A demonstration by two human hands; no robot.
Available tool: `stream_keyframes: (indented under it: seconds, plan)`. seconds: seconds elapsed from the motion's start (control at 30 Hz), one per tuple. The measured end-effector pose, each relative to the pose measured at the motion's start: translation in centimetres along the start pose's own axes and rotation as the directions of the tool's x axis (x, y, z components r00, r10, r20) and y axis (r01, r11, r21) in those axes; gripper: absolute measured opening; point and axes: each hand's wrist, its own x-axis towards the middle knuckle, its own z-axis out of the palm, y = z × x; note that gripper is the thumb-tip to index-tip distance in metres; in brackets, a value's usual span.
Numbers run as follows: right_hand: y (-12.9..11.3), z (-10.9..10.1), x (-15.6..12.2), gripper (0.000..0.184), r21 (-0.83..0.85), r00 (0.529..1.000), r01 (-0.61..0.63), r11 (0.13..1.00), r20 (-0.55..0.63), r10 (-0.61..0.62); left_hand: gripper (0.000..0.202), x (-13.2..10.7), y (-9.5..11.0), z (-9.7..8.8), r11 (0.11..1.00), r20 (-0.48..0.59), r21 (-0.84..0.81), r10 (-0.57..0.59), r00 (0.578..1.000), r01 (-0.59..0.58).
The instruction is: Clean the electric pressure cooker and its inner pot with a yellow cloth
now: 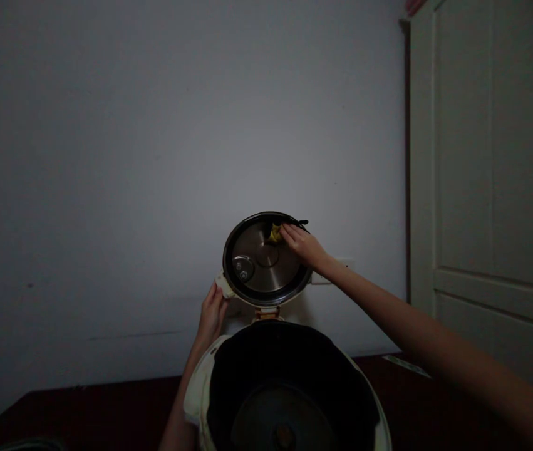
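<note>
A white rice cooker point(200, 388) stands open in front of me, its dark inner cavity facing up. Its round lid point(259, 275) is raised upright, showing a metal inner plate with a black rim. My right hand point(304, 246) reaches to the upper part of that plate, fingers closed on a small yellow cloth or sponge point(274, 233) pressed against the metal. My left hand point(212, 314) grips the lid's lower left edge, fingers wrapped round it.
The cooker stands on a dark tabletop point(82, 413) against a plain pale wall point(153, 125). A white panelled door point(491, 188) fills the right side. A wall socket point(336, 270) sits behind my right wrist. The room is dim.
</note>
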Motion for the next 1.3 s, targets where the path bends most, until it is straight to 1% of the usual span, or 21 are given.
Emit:
stream_keyframes:
  seconds: [0.13, 0.23, 0.3, 0.4, 0.5, 0.6, 0.7, 0.73, 0.77, 0.8, 0.87, 0.9, 0.93, 0.97, 1.0, 1.03, 1.07, 1.13, 1.2, 1.3]
  plan:
    - [-1.1, 0.2, -3.2, 0.044, -0.016, 0.987, -0.156, 0.988, 0.035, 0.157, 0.050, 0.2, -0.2, -0.1, 1.000, -0.003, -0.015, 0.010, 1.000, -0.010]
    - [-2.5, 0.3, -5.2, 0.043, -0.039, 0.970, -0.216, 0.976, 0.105, 0.219, 0.049, 0.3, -0.3, -0.1, 0.999, 0.003, -0.037, 0.024, 1.000, -0.024]
    - [-3.7, 0.2, -6.0, 0.043, -0.062, 0.947, -0.252, 0.966, 0.188, 0.259, 0.049, 0.3, -0.3, -0.1, 0.999, 0.009, -0.043, 0.026, 1.000, -0.026]
    - [-5.7, 0.2, -6.7, 0.041, -0.097, 0.895, -0.313, 0.945, 0.303, 0.328, 0.049, 0.2, -0.2, 0.0, 0.999, 0.000, -0.044, 0.019, 1.000, -0.019]
    - [-7.9, 0.0, -7.2, 0.039, -0.075, 0.867, -0.315, 0.946, 0.384, 0.319, 0.047, 0.0, 0.0, 0.1, 0.999, -0.015, -0.040, 0.000, 1.000, -0.001]
    - [-10.0, -0.2, -7.5, 0.036, 0.004, 0.846, -0.289, 0.957, 0.469, 0.253, 0.046, -0.1, 0.0, 0.2, 0.999, -0.010, -0.043, 0.001, 1.000, -0.001]
    - [-11.0, -0.9, -7.2, 0.030, 0.093, 0.811, -0.274, 0.957, 0.557, 0.178, 0.044, 0.0, 0.0, 0.2, 0.999, -0.012, -0.051, 0.011, 1.000, -0.012]
    - [-10.9, -1.3, -6.9, 0.030, 0.115, 0.815, -0.265, 0.957, 0.558, 0.158, 0.043, 0.1, 0.0, 0.1, 0.999, -0.018, -0.048, 0.008, 1.000, -0.009]
    - [-10.6, -1.7, -6.4, 0.031, 0.134, 0.837, -0.247, 0.960, 0.529, 0.142, 0.042, 0.1, 0.0, 0.1, 0.999, -0.025, -0.042, 0.001, 1.000, -0.002]
    - [-10.1, -2.1, -5.8, 0.034, 0.147, 0.876, -0.219, 0.965, 0.466, 0.128, 0.042, 0.1, 0.0, 0.1, 0.999, -0.032, -0.035, -0.007, 0.999, 0.006]
    - [-8.4, -2.9, -4.2, 0.039, 0.147, 0.964, -0.128, 0.981, 0.253, 0.088, 0.042, 0.0, 0.2, 0.1, 1.000, -0.035, -0.017, -0.023, 0.999, 0.022]
    - [-7.3, -3.2, -3.1, 0.041, 0.132, 0.990, -0.066, 0.989, 0.129, 0.049, 0.042, 0.0, 0.3, 0.2, 1.000, -0.032, -0.007, -0.025, 0.999, 0.025]
    - [-6.1, -3.5, -1.9, 0.040, 0.111, 1.000, -0.001, 0.994, 0.028, -0.002, 0.042, -0.1, 0.4, 0.3, 1.000, -0.029, 0.006, -0.024, 0.999, 0.024]
    - [-4.9, -3.7, -0.7, 0.038, 0.091, 0.996, 0.079, 0.993, -0.043, -0.076, 0.042, -0.2, 0.5, 0.4, 1.000, -0.029, 0.019, -0.023, 0.999, 0.023]
    - [-3.7, -3.8, 0.5, 0.036, 0.065, 0.983, 0.166, 0.984, -0.093, -0.160, 0.041, -0.3, 0.7, 0.5, 0.999, -0.034, 0.032, -0.025, 0.999, 0.026]
    - [-2.5, -3.7, 1.6, 0.035, 0.034, 0.965, 0.240, 0.970, -0.113, -0.235, 0.041, -0.4, 0.7, 0.6, 0.999, -0.040, 0.041, -0.031, 0.999, 0.033]
    - [-1.5, -3.6, 2.5, 0.034, 0.004, 0.948, 0.301, 0.954, -0.109, -0.298, 0.041, -0.4, 0.8, 0.6, 0.998, -0.045, 0.046, -0.039, 0.998, 0.041]
    - [0.2, -3.3, 3.8, 0.033, -0.052, 0.925, 0.372, 0.927, -0.058, -0.374, 0.041, -0.4, 0.8, 0.6, 0.998, -0.050, 0.039, -0.048, 0.998, 0.050]
    - [1.1, -2.9, 4.1, 0.034, -0.104, 0.919, 0.394, 0.913, 0.011, -0.395, 0.042, -0.2, 0.6, 0.5, 0.999, -0.043, 0.023, -0.039, 0.998, 0.040]
    - [1.5, -2.8, 3.0, 0.036, -0.193, 0.938, 0.348, 0.918, 0.071, -0.340, 0.043, 0.0, 0.4, 0.3, 1.000, -0.029, 0.003, -0.022, 0.999, 0.022]
